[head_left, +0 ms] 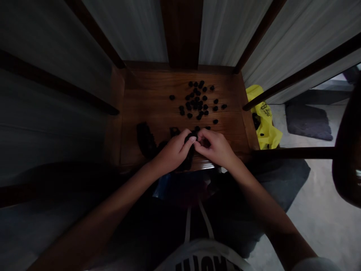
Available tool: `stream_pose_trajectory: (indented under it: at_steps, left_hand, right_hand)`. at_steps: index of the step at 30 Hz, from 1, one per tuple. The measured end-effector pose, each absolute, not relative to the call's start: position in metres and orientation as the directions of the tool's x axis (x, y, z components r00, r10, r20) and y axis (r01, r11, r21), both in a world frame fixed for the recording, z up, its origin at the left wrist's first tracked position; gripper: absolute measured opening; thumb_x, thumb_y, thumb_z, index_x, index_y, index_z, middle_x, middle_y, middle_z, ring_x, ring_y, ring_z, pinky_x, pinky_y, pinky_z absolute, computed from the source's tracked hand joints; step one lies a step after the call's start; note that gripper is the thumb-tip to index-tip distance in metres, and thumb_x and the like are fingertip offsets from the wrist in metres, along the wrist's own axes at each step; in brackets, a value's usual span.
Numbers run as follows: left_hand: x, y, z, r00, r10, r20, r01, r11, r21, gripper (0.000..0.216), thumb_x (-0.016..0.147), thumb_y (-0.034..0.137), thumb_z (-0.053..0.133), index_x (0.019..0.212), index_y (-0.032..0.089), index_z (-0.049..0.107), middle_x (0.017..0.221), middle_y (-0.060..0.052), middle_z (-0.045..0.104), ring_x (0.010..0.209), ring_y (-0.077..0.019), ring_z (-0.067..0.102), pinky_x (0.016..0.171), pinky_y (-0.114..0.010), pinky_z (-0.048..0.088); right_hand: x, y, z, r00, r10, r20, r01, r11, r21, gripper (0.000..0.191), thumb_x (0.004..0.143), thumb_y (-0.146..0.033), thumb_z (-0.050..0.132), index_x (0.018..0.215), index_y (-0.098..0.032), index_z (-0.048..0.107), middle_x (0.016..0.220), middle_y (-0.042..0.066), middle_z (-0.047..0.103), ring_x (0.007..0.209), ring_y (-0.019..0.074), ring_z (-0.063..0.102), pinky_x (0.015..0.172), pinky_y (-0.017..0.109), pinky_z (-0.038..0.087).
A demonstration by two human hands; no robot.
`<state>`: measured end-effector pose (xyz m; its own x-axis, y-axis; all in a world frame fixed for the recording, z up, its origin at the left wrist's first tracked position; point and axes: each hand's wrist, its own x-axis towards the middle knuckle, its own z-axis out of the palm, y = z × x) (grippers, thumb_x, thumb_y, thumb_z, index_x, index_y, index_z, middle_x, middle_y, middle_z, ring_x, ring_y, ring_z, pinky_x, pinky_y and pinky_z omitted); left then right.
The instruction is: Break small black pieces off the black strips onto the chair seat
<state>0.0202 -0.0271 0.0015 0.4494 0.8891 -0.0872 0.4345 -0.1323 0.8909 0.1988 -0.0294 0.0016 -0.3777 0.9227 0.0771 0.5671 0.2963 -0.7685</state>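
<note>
Brown wooden tabletop (146, 98) sits within dark rails, a grey pleated curtain (50, 49) at far left. A black fabric heap (146, 140) lies at lower left of the wood. At lower centre, the left hand (172, 151) grips a dark clump (189, 148); the right hand (214, 147) curls against it, its hold unclear. Small black lumps (216, 101) scatter above. Rightward, a yellow plastic bag (265, 120) and a grey mat (308, 122) sit beyond, on a concrete floor (310, 233).

Probably a home: wooden chair (180, 84), curtains (126, 30).
</note>
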Motion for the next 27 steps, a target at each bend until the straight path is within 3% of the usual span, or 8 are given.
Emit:
stream_pose_trajectory:
  at_steps: [11,17,21,27]
  left_hand:
    - [0.022,-0.032,0.005,0.454,0.882,-0.127,0.393,-0.070,0.917,0.027,0.100,0.038,0.035,0.086,0.019,0.048,0.077,0.001,0.056,0.073,-0.0140,0.055,0.069,-0.027,0.042]
    - [0.018,-0.028,0.014,0.484,0.868,-0.112,0.445,-0.134,0.885,0.024,0.097,0.041,0.042,0.095,0.020,0.052,0.087,-0.001,0.061,0.081,-0.0161,0.058,0.076,-0.029,0.044]
    - [0.017,-0.027,0.012,0.520,0.842,-0.139,0.468,-0.145,0.872,0.023,0.098,0.039,0.038,0.093,0.020,0.050,0.088,-0.002,0.061,0.081,-0.0165,0.058,0.076,-0.030,0.044]
    - [0.018,-0.028,0.014,0.522,0.843,-0.132,0.479,-0.162,0.863,0.021,0.098,0.037,0.038,0.096,0.020,0.050,0.087,-0.001,0.060,0.082,-0.0169,0.059,0.076,-0.031,0.045]
  right_hand:
    - [0.201,-0.029,0.006,-0.425,0.903,0.064,0.519,0.301,-0.800,0.013,0.085,-0.028,0.056,0.081,-0.020,0.047,0.074,-0.003,0.052,0.065,0.0100,0.047,0.062,0.023,0.035]
    - [0.205,-0.026,0.008,-0.473,0.878,0.077,0.458,0.320,-0.829,0.014,0.091,-0.031,0.052,0.084,-0.019,0.046,0.077,-0.001,0.050,0.070,0.0115,0.048,0.065,0.023,0.037]
    - [0.204,-0.027,0.007,-0.498,0.866,0.048,0.584,0.375,-0.720,0.016,0.092,-0.033,0.051,0.087,-0.019,0.047,0.081,0.000,0.054,0.070,0.0118,0.049,0.063,0.023,0.035]
    - [0.203,-0.032,0.006,-0.534,0.841,0.090,0.741,0.517,-0.428,0.021,0.096,-0.036,0.044,0.097,-0.016,0.052,0.091,0.007,0.061,0.071,0.0151,0.052,0.057,0.026,0.028]
